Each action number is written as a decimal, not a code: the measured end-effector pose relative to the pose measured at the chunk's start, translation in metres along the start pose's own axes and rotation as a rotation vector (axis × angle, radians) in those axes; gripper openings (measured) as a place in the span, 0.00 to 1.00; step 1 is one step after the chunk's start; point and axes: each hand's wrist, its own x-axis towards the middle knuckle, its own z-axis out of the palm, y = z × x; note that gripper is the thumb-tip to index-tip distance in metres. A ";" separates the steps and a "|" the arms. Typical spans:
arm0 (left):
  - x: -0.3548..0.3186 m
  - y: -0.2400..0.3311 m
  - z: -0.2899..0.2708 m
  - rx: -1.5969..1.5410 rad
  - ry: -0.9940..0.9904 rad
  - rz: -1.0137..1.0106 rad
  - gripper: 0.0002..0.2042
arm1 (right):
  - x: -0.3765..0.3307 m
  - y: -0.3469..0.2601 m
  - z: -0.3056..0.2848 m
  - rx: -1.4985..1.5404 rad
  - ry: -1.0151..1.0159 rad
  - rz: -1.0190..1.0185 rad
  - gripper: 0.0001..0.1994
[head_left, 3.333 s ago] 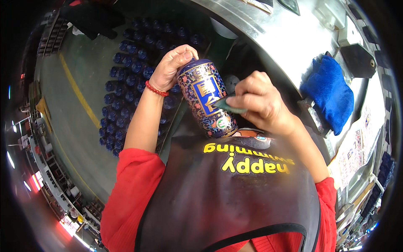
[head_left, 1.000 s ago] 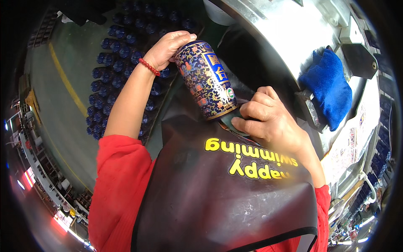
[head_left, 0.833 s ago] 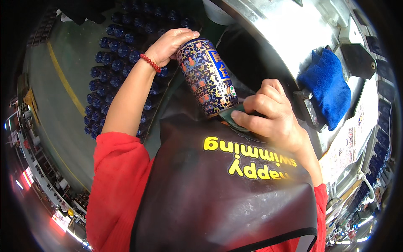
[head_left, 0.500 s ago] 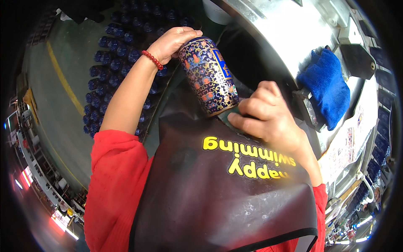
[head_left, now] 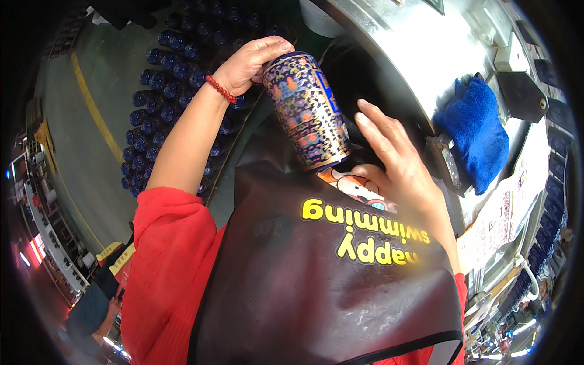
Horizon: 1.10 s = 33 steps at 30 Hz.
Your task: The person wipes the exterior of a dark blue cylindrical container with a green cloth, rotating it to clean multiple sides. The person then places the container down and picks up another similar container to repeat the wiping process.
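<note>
My left hand (head_left: 258, 61) is closed around the upper end of a bottle (head_left: 307, 115) covered in a colourful floral pattern on dark blue. A blue panel and gold trim show on its side. The bottle leans, its lower end towards me, just above my dark apron (head_left: 316, 274). Its neck is not in sight. To the right of that lower end is my right hand (head_left: 398, 161), its fingers stretched and spread with nothing in them. A gap shows between the raised fingers and the bottle; whether the thumb touches it I cannot tell.
Several rows of blue bottles (head_left: 167, 91) stand on the left. A shiny metal worktop (head_left: 401, 42) curves along the right, with a blue cloth (head_left: 474, 134) at its edge. A white bucket (head_left: 319, 21) is at the top. Another person (head_left: 91, 313) is at the lower left.
My right hand's curled fingers have straightened and spread, moving off the bottle's lower end. The cartoon print on my apron is uncovered. Another person has come into view at the lower left.
</note>
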 end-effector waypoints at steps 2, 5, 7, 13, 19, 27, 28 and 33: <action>0.000 0.005 0.002 0.046 0.027 -0.071 0.13 | 0.002 0.000 0.005 -0.026 -0.020 0.005 0.44; 0.003 0.015 0.006 0.219 0.081 -0.123 0.13 | 0.007 0.002 0.009 -0.061 -0.001 0.013 0.44; 0.004 0.018 0.011 0.286 0.136 -0.156 0.17 | 0.008 0.004 0.010 -0.093 0.027 0.026 0.44; 0.004 0.011 0.018 0.204 0.130 -0.013 0.20 | 0.006 0.014 0.014 -0.102 0.088 0.013 0.44; -0.009 0.017 0.020 0.087 0.089 0.074 0.16 | 0.010 0.015 0.017 -0.061 0.152 -0.014 0.44; 0.005 0.042 0.004 0.448 0.117 -0.029 0.19 | 0.021 0.011 0.022 -0.095 0.085 -0.025 0.44; 0.008 0.038 0.004 0.439 0.143 -0.067 0.19 | 0.021 0.011 0.022 -0.087 0.109 -0.041 0.44; 0.012 0.017 0.007 0.338 0.153 -0.041 0.15 | 0.022 0.011 0.021 -0.082 0.108 -0.013 0.44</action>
